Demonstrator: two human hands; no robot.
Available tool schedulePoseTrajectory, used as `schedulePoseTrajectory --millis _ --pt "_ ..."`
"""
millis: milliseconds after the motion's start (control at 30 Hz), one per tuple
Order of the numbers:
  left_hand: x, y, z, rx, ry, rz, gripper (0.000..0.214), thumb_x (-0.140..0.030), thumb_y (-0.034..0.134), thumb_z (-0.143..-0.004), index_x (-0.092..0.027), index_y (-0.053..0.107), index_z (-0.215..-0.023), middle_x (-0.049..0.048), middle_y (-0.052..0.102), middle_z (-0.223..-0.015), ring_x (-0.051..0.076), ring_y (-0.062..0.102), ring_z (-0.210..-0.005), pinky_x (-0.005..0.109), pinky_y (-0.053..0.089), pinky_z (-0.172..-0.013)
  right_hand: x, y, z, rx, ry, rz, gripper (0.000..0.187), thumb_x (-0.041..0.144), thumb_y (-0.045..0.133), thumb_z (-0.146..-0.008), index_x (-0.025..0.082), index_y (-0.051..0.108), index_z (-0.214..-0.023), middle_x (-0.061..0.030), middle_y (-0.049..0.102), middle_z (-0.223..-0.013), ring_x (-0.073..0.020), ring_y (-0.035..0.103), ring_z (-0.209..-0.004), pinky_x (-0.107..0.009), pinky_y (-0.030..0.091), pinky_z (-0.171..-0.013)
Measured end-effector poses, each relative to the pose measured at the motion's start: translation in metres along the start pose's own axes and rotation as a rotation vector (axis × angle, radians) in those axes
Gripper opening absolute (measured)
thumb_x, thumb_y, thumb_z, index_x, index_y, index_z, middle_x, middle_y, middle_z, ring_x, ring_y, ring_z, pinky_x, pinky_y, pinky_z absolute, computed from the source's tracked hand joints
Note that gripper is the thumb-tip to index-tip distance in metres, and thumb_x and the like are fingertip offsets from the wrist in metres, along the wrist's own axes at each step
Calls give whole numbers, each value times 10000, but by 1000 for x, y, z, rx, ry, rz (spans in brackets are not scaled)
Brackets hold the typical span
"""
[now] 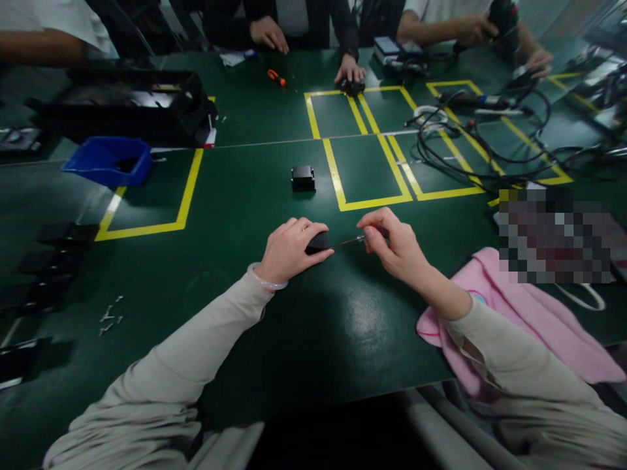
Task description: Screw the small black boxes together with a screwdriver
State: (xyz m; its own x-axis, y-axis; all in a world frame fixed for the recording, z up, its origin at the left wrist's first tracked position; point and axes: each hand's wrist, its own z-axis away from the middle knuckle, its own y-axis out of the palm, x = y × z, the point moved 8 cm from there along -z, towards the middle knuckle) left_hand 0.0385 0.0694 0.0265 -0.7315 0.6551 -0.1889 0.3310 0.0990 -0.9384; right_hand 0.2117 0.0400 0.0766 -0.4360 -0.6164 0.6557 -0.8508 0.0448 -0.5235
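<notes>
My left hand (294,251) is closed around a small black block-shaped part (317,243) just above the green table. In my right hand (394,245) is a screwdriver (361,238), gripped by its dark handle. Its thin shaft points left, and the tip meets or nearly meets the right side of the black part; the exact contact is too small to tell. A second black block (303,177) with shiny bits at its sides stands farther off on the table. The fingers of both hands partly hide what they hold.
At the left are a blue bin (110,160), a large black housing (127,108), dark blocks (53,261) and loose screws (108,316). A pink cloth (509,307) lies under my right forearm. Black cables (470,163) cover the right back. People sit opposite, one hand (350,68) on a dark part.
</notes>
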Motion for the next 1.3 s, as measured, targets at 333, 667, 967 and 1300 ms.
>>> schedulePoseTrajectory --millis 333,667,967,1300 --pt "0 -2 0 1 -9 1 443 -568 614 -954 -221 666 -1224 72 700 -1095 248 620 -970 364 475 -833 -5 1 2 -16 32 1 142 311 474 -1055 211 574 -1061 12 622 -783 -105 570 -577 -242 433 -578" --pt "1 0 0 -4 -4 11 442 -572 602 -956 -228 659 -1229 75 698 -1100 250 617 -972 368 475 -835 -4 0 1 -7 44 29 167 345 495 -1049 215 572 -978 17 616 -747 -99 556 -551 -238 423 -559" --pt "0 1 0 11 -14 0 443 -569 616 -951 -224 664 -1225 76 694 -1093 253 616 -979 370 472 -845 2 1 1 -1 -6 69 143 316 528 -1031 222 585 -939 26 620 -712 -97 549 -516 -237 425 -537" --pt "0 -1 0 2 -18 -2 428 -559 612 -952 -227 665 -1218 76 695 -1086 255 614 -975 370 472 -835 4 -1 1 -12 -51 98 145 311 529 -1031 231 595 -929 12 650 -723 -120 610 -582 -235 455 -561"
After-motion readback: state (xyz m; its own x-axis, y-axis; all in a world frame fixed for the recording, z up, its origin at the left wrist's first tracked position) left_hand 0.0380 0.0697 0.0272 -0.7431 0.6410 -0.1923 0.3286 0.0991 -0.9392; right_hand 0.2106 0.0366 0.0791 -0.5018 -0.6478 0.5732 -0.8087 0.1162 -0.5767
